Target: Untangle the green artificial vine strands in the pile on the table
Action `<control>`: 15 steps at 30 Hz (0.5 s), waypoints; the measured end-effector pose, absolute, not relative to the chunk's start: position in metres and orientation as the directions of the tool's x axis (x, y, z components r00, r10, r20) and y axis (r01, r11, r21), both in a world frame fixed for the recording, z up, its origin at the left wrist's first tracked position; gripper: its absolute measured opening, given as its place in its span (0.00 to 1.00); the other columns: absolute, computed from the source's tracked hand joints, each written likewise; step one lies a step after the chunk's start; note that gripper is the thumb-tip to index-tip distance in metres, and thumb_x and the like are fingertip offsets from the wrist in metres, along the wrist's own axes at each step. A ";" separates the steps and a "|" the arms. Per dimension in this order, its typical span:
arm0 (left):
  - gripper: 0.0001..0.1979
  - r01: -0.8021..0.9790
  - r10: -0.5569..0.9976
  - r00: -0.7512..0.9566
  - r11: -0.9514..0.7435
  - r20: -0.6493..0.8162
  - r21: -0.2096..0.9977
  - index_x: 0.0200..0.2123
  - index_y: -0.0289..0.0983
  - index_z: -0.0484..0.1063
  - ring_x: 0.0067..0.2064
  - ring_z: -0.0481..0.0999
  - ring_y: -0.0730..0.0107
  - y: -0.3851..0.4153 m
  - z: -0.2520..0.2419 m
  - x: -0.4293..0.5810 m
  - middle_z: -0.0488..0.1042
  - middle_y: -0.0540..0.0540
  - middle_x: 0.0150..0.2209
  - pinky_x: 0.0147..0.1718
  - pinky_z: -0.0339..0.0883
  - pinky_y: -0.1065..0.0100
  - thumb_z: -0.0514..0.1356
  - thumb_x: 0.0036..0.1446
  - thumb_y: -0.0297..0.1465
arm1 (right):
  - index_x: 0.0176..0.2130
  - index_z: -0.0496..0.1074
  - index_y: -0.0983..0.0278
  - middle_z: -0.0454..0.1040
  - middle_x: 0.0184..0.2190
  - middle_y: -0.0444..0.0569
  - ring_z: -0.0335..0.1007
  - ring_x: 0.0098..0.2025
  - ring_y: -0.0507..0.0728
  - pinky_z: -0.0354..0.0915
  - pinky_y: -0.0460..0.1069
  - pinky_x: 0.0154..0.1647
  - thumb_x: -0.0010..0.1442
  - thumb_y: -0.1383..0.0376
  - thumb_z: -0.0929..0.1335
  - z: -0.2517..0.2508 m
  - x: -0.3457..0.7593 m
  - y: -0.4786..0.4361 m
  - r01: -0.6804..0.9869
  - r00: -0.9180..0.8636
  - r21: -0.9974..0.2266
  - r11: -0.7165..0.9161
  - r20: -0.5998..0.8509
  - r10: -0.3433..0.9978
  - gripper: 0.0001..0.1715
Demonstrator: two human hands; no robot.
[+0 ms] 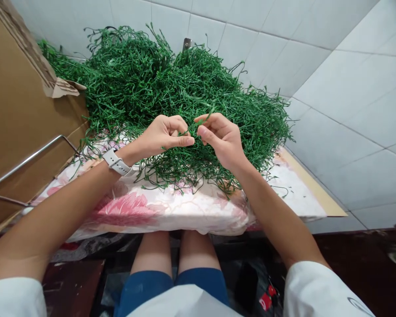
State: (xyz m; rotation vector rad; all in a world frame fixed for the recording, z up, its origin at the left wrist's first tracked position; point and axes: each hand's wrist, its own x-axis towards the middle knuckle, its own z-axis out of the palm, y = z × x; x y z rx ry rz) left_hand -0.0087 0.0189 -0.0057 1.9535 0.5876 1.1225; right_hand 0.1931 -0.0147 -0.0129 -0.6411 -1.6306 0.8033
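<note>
A big tangled heap of thin green plastic stems (171, 83) lies on a board covered with a pink floral cloth (158, 211). My left hand (165, 134), with a white watch (117, 162) on the wrist, is closed in a pinch on one green stem (193, 127). My right hand (219, 136) pinches the other end of the same stem, thumb against forefinger. Both hands meet just above the front of the heap, nearly touching each other.
A large brown cardboard box (16, 114) stands at the left, with a metal bar (26, 160) in front of it. White tiled floor (350, 110) lies to the right and behind. My knees in blue shorts (174, 281) are under the board's front edge.
</note>
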 end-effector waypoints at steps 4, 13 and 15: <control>0.25 0.001 0.754 0.482 -0.509 0.445 0.861 0.25 0.36 0.78 0.25 0.62 0.78 0.018 -0.006 -0.007 0.71 0.50 0.22 0.23 0.53 0.70 0.78 0.39 0.50 | 0.32 0.72 0.61 0.69 0.30 0.41 0.58 0.27 0.47 0.57 0.47 0.28 0.59 0.50 0.77 -0.016 0.194 -0.011 -0.016 -0.108 -0.771 0.637 0.635 0.765 0.21; 0.24 0.066 0.788 0.420 -0.520 0.449 0.851 0.36 0.37 0.79 0.22 0.56 0.85 0.015 0.001 -0.011 0.77 0.49 0.34 0.20 0.47 0.72 0.80 0.39 0.42 | 0.36 0.71 0.60 0.69 0.28 0.41 0.61 0.28 0.49 0.60 0.47 0.29 0.59 0.46 0.76 -0.017 0.194 -0.010 -0.005 -0.073 -0.789 0.614 0.612 0.787 0.23; 0.26 0.054 0.779 0.416 -0.537 0.470 0.842 0.39 0.37 0.79 0.24 0.59 0.85 0.017 0.003 -0.014 0.77 0.48 0.38 0.22 0.52 0.73 0.80 0.38 0.40 | 0.36 0.70 0.59 0.68 0.29 0.41 0.61 0.28 0.48 0.60 0.47 0.28 0.58 0.45 0.77 -0.018 0.194 -0.008 -0.019 -0.050 -0.789 0.614 0.614 0.788 0.24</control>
